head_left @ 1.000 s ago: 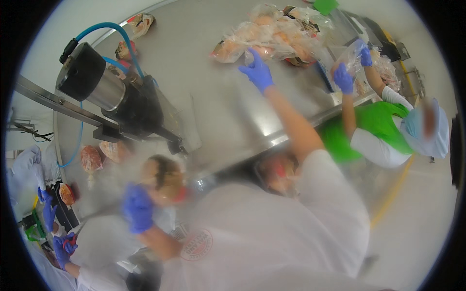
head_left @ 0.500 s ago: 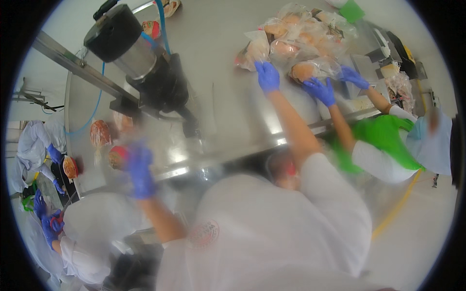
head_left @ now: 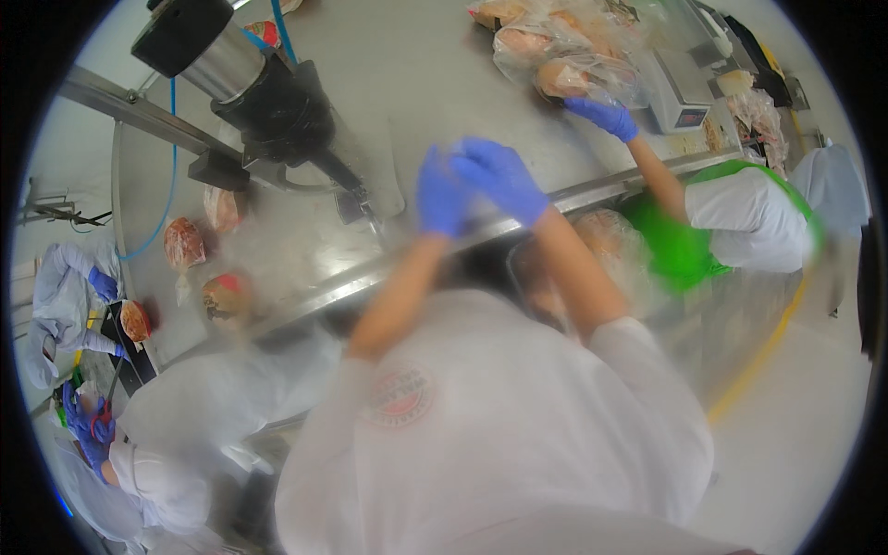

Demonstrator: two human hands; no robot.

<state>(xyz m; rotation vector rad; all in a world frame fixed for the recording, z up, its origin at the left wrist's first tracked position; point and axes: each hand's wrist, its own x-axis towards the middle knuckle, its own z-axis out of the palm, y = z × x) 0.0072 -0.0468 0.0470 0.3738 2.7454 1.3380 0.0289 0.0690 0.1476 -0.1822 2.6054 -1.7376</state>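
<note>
My hands, in blue gloves, meet above the near edge of the steel table [head_left: 416, 102]. My left hand [head_left: 444, 196] rises with its fingers up, and my right hand [head_left: 502, 181] lies against its upper part. Motion smears both, so anything between them is hidden. To their left, a clipping machine [head_left: 277, 106] with a black head and steel cylinder leans over the table. Beyond my right hand lies a pile of clear bags [head_left: 546, 37] holding pale, rounded meat pieces, seemingly poultry. One bagged piece [head_left: 566, 79] lies at its near side.
At right, a co-worker's gloved hand [head_left: 606, 117] touches the nearest bag, beside a scale [head_left: 680, 88]. Several bagged pieces [head_left: 185, 242] lie left of the machine. A container with bagged pieces [head_left: 606, 236] stands below the table edge. Other workers [head_left: 69, 287] are at far left.
My left hand has come right from beside the left bagged pieces, and my right hand has drawn back from the pile; they now meet. The bag that my right hand touched has left its spot.
</note>
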